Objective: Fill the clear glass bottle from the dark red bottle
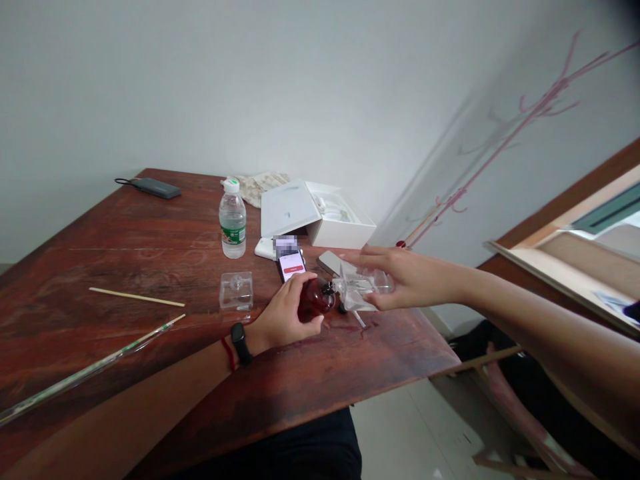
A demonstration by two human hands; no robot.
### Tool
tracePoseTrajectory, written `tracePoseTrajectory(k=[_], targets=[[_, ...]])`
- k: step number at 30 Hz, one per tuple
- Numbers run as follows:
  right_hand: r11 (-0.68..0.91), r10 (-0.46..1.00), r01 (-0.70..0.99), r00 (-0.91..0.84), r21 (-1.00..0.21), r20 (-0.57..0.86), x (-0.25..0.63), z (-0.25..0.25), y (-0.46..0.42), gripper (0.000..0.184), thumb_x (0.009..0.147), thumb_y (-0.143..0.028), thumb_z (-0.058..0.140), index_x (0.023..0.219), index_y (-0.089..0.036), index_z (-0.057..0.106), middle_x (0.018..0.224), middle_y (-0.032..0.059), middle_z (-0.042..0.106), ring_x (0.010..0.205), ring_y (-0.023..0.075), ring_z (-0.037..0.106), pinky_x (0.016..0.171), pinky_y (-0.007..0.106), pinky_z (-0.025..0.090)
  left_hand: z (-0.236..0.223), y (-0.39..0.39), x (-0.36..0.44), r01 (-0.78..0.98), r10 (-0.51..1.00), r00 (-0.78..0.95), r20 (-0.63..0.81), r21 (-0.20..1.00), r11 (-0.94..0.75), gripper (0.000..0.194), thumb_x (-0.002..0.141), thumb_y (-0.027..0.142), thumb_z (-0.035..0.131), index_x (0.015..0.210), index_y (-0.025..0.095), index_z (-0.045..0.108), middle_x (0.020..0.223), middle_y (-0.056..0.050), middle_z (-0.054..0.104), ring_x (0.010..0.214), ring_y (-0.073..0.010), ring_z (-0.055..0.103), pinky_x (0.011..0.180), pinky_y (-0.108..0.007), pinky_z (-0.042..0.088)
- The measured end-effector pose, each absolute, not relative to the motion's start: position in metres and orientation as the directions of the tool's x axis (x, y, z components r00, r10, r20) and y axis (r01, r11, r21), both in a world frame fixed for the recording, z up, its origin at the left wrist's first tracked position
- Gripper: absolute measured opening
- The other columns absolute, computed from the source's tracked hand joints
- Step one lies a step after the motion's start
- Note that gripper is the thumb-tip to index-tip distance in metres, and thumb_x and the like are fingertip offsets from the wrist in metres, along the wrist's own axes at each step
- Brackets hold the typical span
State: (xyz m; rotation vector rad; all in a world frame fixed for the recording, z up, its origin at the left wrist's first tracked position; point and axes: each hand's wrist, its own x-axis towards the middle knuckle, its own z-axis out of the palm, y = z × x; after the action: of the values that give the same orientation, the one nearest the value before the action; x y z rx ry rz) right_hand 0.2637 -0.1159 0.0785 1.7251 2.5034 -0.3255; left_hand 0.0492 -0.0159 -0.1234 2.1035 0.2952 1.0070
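Observation:
My left hand (287,313) is curled around a small round dark red bottle (316,299) resting on the wooden table (150,267). My right hand (400,277) reaches in from the right and grips a clear glass bottle (363,287), tilted so its neck meets the red bottle's neck. A black band and a red string sit on my left wrist. A few dark red drops lie on the table just below the bottles.
A clear square glass bottle (236,291) stands left of my left hand. Behind are a phone (291,265) with a lit screen, a plastic water bottle (233,221), an open white box (320,213) and a dark power bank (159,188). A thin wooden stick (136,297) and a long glass rod (90,370) lie at left.

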Motion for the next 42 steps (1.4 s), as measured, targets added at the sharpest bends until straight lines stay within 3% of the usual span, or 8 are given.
tracePoseTrajectory(k=[21,42], targets=[[0.409,0.892,0.905,-0.423,-0.115,-0.157,0.257,0.084,-0.111,0.079,0.097,-0.041,0.066,0.167,-0.017,0.04,0.127,0.0164,0.074,0.099,0.0288,0.074,0.089,0.04,0.058,-0.126,-0.013,0.049,-0.118,0.491,0.658,0.57,0.722,-0.681,0.078,0.079,0.017,0.077,0.148,0.022,0.04,0.139,-0.014,0.06,0.125,-0.0333,0.064,0.113,-0.054,0.051],[0.388,0.892,0.915,-0.403,-0.113,-0.203,0.257,0.086,-0.108,0.079,0.096,-0.042,0.065,0.167,-0.016,0.04,0.135,0.0192,0.071,0.106,0.0322,0.073,0.099,0.046,0.055,-0.124,-0.014,0.048,-0.14,0.482,0.667,0.569,0.73,-0.669,0.076,0.08,0.017,0.076,0.147,0.021,0.041,0.141,-0.016,0.059,0.129,-0.0351,0.062,0.114,-0.054,0.051]])
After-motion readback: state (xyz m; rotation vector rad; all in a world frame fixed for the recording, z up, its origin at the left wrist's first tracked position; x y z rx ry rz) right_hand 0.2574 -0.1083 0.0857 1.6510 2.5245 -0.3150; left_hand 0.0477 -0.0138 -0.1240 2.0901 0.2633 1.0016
